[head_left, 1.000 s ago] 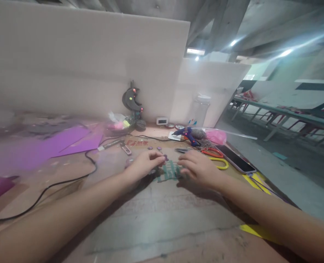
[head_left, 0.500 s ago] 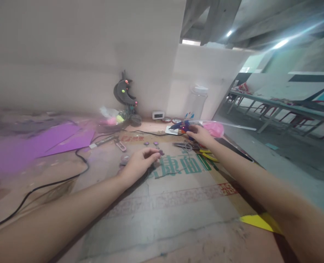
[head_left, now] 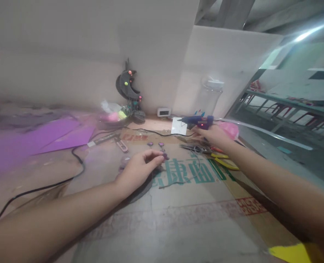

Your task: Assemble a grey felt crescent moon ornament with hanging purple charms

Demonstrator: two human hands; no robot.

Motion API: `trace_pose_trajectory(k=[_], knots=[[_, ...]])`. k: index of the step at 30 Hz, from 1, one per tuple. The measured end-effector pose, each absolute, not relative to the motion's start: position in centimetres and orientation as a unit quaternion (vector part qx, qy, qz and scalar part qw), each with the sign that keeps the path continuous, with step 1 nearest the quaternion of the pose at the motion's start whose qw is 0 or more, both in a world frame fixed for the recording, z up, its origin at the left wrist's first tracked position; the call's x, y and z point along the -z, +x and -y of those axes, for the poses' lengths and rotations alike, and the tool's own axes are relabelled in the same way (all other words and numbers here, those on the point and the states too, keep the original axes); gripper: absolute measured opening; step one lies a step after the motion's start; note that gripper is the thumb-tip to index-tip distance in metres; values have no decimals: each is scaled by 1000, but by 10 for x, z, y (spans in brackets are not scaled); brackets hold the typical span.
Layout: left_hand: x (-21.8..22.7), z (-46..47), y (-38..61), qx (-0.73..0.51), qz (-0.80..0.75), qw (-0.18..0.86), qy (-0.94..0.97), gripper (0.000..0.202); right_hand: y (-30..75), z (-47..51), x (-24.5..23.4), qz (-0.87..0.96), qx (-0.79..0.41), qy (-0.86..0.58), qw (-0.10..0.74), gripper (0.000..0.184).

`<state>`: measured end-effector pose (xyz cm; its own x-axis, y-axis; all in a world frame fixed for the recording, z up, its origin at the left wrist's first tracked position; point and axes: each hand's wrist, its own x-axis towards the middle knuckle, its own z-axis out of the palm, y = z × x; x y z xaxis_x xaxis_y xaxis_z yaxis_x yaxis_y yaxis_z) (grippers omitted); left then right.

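Note:
Over the printed cardboard, my left hand (head_left: 140, 164) is closed, with thumb and forefinger pinching a small purple piece (head_left: 165, 156). Two little purple heart-like pieces (head_left: 161, 144) lie just beyond those fingertips. Farther right, my right hand (head_left: 212, 134) is wrapped round the handle of a blue hot glue gun (head_left: 196, 120) with a red light glowing on it. Its nozzle points left, above a white card (head_left: 178, 126). A long clear glue stick (head_left: 263, 129) sticks out of its back.
Scissors (head_left: 192, 148) and yellow-handled pliers (head_left: 224, 161) lie below my right wrist. A black cord (head_left: 47, 185) runs across the left side. Behind stand a dark crescent moon ornament (head_left: 125, 86), a small white digital clock (head_left: 164, 112) and a clear bottle (head_left: 212, 96). Purple sheets (head_left: 66, 137) lie left.
My right hand has raised the glue gun slightly, bringing it level with its nozzle to the left. My left hand keeps its pinch on the purple piece. The view has shifted a little.

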<state>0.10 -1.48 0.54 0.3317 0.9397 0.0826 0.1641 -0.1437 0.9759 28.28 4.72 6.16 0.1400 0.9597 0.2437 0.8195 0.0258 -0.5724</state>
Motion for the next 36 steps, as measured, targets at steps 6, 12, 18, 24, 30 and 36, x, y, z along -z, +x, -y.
trace_pose_trajectory(k=[6,12,18,24,30,36], knots=[[-3,13,-3,-390,-420,539,617,21,275,20,-50,680,-179,-599,383,23],[-5,18,-7,-367,-446,528,622,20,262,47,-39,727,-220,-559,331,25],[-1,15,-11,-397,-423,524,623,21,258,49,-28,760,-192,-527,330,22],[0,16,-13,-369,-423,510,652,36,258,53,-24,757,-179,-551,301,28],[-1,16,-13,-355,-441,509,648,31,252,55,-29,761,-157,-554,299,28],[-4,16,-14,-378,-426,499,653,26,259,49,-17,762,-171,-545,305,31]])
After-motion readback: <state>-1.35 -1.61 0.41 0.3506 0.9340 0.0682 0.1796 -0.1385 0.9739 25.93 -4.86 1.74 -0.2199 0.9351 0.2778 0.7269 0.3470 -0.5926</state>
